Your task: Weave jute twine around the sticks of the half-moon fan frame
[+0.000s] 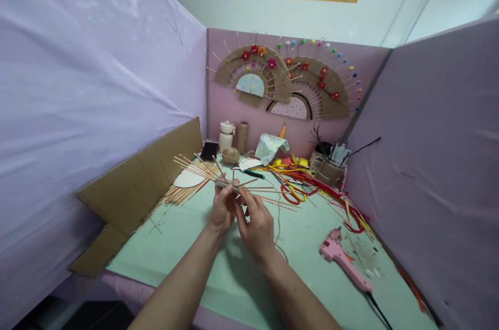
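Above the middle of the table, my left hand (222,209) grips a small flat piece (222,184) from which several thin wooden sticks (262,189) fan out to both sides. My right hand (258,220) is closed at the piece's near right edge, thumb and fingers pinched together there. A thin length of twine (279,215) hangs down behind the right hand and trails over the table. The underside of the piece is hidden by my fingers. Past the hands lies a tool with a dark green handle (253,174).
A pink glue gun (346,262) lies at right, its cord running off the front. Scissors (293,193) and coloured stems (331,189) lie behind. Loose sticks (183,192) and cardboard (144,179) are at left. A twine ball (231,156) and white jar (226,136) stand at the back.
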The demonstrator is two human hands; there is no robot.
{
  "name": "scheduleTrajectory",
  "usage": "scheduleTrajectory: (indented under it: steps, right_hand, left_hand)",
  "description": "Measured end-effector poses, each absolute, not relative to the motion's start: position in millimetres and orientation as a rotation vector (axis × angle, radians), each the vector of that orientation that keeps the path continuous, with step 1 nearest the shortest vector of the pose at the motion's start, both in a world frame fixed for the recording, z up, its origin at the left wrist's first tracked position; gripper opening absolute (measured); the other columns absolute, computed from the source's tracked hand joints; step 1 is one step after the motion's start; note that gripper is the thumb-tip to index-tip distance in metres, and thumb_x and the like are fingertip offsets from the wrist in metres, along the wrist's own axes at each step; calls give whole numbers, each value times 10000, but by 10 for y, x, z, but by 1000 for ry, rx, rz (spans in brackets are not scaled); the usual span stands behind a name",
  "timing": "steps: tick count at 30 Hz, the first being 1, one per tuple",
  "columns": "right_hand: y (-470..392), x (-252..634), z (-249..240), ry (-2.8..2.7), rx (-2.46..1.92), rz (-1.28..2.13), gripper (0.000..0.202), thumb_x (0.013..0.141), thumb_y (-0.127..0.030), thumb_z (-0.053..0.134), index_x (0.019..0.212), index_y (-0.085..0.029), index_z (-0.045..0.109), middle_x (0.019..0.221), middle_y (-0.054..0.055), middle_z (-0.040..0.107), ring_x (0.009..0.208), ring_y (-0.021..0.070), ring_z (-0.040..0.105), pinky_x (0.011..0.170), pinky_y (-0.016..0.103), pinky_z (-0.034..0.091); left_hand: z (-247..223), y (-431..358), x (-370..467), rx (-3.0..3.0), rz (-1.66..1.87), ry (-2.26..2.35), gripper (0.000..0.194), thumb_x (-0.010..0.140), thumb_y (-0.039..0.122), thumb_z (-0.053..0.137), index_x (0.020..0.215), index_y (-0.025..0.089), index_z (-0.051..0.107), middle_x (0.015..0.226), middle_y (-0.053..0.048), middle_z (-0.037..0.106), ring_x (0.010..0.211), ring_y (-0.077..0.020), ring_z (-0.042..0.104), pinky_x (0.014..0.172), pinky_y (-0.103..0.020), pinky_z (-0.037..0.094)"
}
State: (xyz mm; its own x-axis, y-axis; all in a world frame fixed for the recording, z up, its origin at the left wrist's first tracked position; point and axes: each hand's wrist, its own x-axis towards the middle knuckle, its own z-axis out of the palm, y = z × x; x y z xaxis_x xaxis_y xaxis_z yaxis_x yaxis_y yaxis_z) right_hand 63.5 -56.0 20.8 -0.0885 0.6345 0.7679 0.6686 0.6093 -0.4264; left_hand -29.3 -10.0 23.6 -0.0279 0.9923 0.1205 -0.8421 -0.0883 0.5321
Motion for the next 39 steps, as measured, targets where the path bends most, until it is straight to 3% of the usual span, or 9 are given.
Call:
scheduleTrajectory:
  steps: [4,9,12,18,26,33,39]
  right_hand:
    - [-583,638,204,-1801,-1074,-25,436,896,-207,417,1331,-231,415,1097,108,615,969,204,594,802,332,499]
    - [-600,634,189,-1840,-1113,0,449,903,-224,408,1352,-208,396,1068,105,651,908,196,624,775,307,494]
    - [-605,621,184,-1836,-1158,19,442,904,-245,413,1344,-202,409,1063,103,668,845,187,647,745,290,493]
    - [-619,620,161,-1812,-1144,45,429,901,-230,417,1328,-188,425,1127,102,652,921,191,648,771,283,494]
    - [-563,641,57,-1752,-1004,-33,408,875,-164,451,1282,-178,480,1077,83,674,851,153,661,769,257,515]
    - [-532,694,30,-1751,-1005,-14,373,878,-148,430,1236,-182,527,1061,79,676,927,164,648,824,266,504]
    - [-520,759,51,-1722,-1015,-4,387,880,-127,395,1227,-211,542,1065,67,672,960,162,635,835,276,502]
  left_hand:
    - [228,-111,-270,559,1652,367,323,672,179,672,937,266,509,806,37,622,665,-111,593,624,-241,450]
    - [205,-124,-253,587,1689,410,443,658,181,683,1016,317,459,877,52,615,696,-118,611,630,-249,462]
    - [191,-128,-248,598,1708,413,419,650,173,688,977,296,458,923,43,614,708,-116,614,648,-254,474]
    - [187,-136,-242,621,1742,432,402,640,159,690,939,275,448,982,26,619,744,-129,625,670,-264,483]
    - [201,-115,-242,552,1718,414,428,628,180,681,975,285,453,893,45,632,693,-123,622,660,-274,485]
    - [205,-71,-269,497,1629,352,278,644,161,658,854,235,492,781,30,646,656,-114,610,608,-239,464]
    - [219,-88,-259,490,1586,363,271,652,150,664,843,245,495,780,43,649,647,-115,607,593,-253,480]
